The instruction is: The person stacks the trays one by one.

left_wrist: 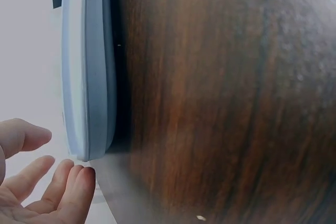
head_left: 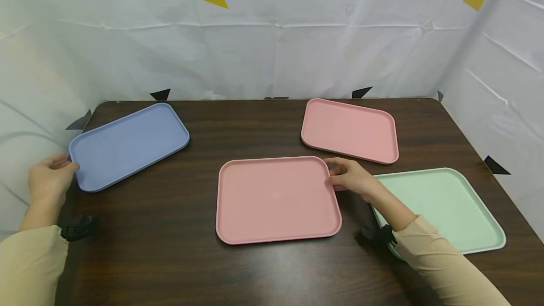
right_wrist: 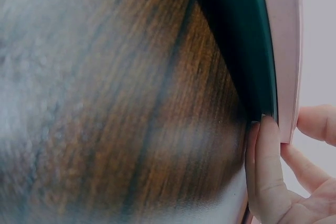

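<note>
A pink tray (head_left: pixel 276 199) lies in the middle of the brown table. In the right wrist view a dark green tray edge (right_wrist: pixel 257 40) shows directly beneath the pink tray's edge (right_wrist: pixel 286 51). My right hand (head_left: pixel 349 176) pinches the pink tray's right side, thumb at the rim and fingertips (right_wrist: pixel 269 129) by the green edge. At the far left, my left hand (head_left: pixel 51 176) is at the near-left end of a blue tray (head_left: pixel 129 145). The left wrist view shows its thumb (left_wrist: pixel 34 136) apart from the blue rim (left_wrist: pixel 86 66), other fingers reaching below the corner.
Behind to the right lies another pink tray (head_left: pixel 350 131). A light green tray (head_left: pixel 442 207) sits at the right, partly under my right forearm. White sheeting (head_left: pixel 272 60) hangs behind the table (head_left: pixel 170 249) and along both sides.
</note>
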{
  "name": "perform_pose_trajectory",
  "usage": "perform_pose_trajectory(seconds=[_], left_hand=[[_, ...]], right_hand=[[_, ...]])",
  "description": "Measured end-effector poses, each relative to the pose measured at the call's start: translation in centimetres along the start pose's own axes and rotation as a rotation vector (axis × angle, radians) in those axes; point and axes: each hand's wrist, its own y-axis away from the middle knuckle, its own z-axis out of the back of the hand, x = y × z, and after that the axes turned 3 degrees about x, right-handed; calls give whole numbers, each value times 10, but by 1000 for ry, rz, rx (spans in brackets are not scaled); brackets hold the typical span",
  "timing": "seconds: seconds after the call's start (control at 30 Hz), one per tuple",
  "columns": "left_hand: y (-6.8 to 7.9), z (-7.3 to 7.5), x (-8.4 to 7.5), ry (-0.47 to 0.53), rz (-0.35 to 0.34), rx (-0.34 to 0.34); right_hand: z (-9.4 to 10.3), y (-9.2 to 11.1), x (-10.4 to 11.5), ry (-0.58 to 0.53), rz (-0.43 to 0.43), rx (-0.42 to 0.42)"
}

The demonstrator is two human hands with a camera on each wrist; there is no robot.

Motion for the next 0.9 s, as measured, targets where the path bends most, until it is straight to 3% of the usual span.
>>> perform_pose_trajectory(seconds=[0.17,0.6,0.9], left_hand=[[-1,-1,2,-45,-20,32],[-7,-3,10,-54,-10,91],[-7,-1,12,-14,6,105]], right_hand=[[0,0,0,-7,-5,0],[0,2,1,-11,-4,12],[0,1,1,-2,-7,11]])
